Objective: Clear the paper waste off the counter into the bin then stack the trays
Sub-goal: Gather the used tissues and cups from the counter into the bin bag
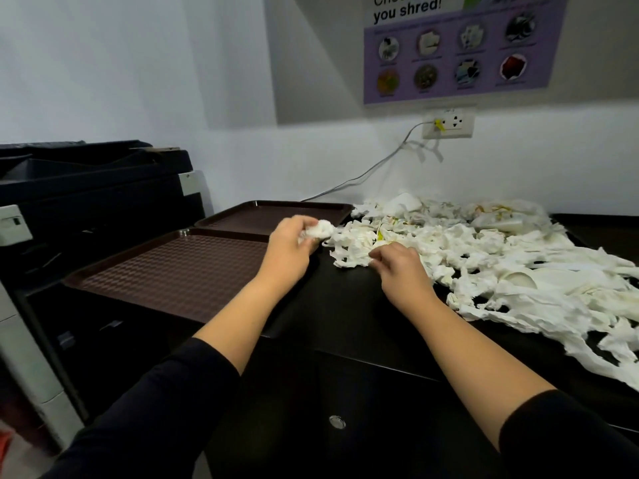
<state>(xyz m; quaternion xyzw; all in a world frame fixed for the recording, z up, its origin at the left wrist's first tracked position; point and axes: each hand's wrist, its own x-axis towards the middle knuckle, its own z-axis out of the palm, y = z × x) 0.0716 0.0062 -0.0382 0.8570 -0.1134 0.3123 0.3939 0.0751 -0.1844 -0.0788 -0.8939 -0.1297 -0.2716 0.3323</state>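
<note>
Picking up paper scraps from the black tabletop [345, 305]

Left hand [290, 247] clenched around a paper ball [320, 229] beside two brown trays [173, 271]; right hand [397, 267] pinching the paper pile [484, 257].

Office copy room: shredding poster [460, 46], copier [86, 188]

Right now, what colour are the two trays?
Dark brown, with a textured grid surface: trays, best in the head view.
</note>
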